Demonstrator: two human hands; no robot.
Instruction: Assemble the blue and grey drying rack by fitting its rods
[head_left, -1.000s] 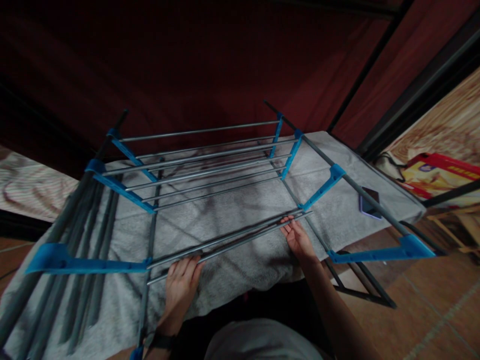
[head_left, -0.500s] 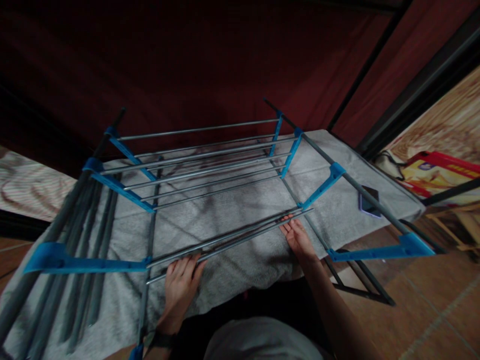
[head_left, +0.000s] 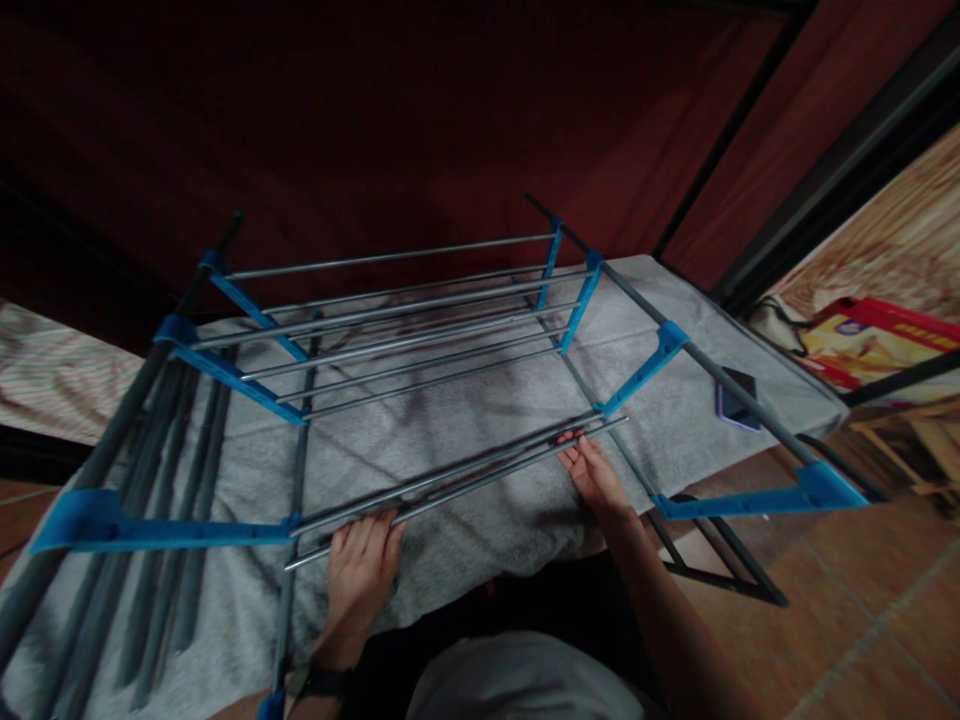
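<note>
A rack frame of grey tubes with blue plastic brackets point(head_left: 240, 385) lies across a grey towel-like cloth. Along its near side run two thin metal rods, close together and slanting up to the right. My left hand point(head_left: 365, 565) is closed around the nearer metal rod point(head_left: 480, 485) close to its left end, fingers over the top. Near the right end my right hand point(head_left: 594, 475) supports the same rod from below with its fingertips, palm partly turned up. The rod's left tip sticks out past my left hand, beside the near-left bracket point(head_left: 165, 530).
Several loose grey tubes point(head_left: 161, 500) lie on the cloth point(head_left: 420, 420) at left. A phone point(head_left: 737, 398) rests at right beneath a side tube. Beyond it are a red and yellow box point(head_left: 877, 340) and a wooden stand point(head_left: 915, 450). Dark red fabric point(head_left: 412, 130) hangs behind.
The nearer rod's left end has shifted slightly left and down, with my left hand still on it. The view has moved a little; my right hand keeps about the same position.
</note>
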